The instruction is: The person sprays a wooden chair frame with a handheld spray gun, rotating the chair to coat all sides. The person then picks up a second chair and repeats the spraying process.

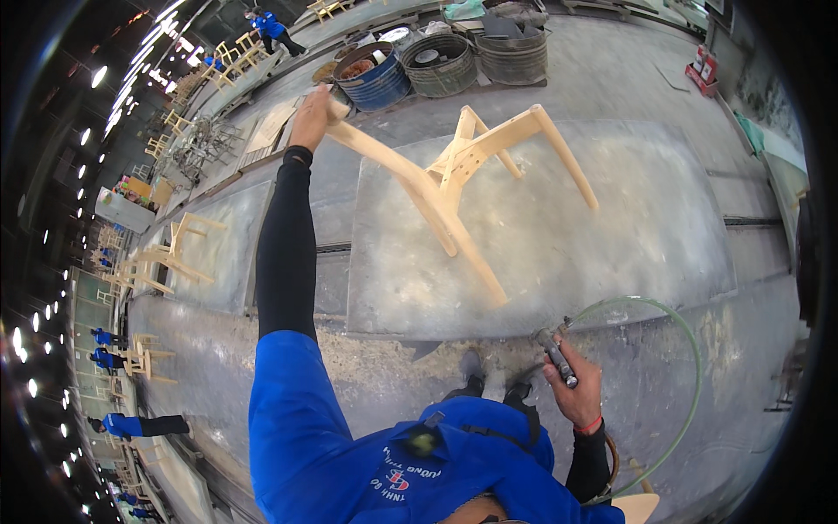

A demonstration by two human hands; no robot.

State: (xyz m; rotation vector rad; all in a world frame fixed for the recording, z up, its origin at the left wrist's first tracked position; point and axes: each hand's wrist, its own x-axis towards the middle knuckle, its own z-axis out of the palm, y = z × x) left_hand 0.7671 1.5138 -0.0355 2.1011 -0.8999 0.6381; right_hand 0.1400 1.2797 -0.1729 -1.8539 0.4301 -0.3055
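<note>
Frame of pale wood is lying tilted over the grey desk; which of its ends are touching the top cannot be told. The left hand is grasping the far left end of its curved bar. The right hand is clasping a tool, which is trailing a green hose and hanging apart from the wood, just beside the near edge of the desk. As for progress, the parts of the frame are already meeting at a central crossing, so joining is seemingly behind it; no seat is covering them, and the wood is showing bare. How much surface is awaiting the tool, this view is not revealing.
</note>
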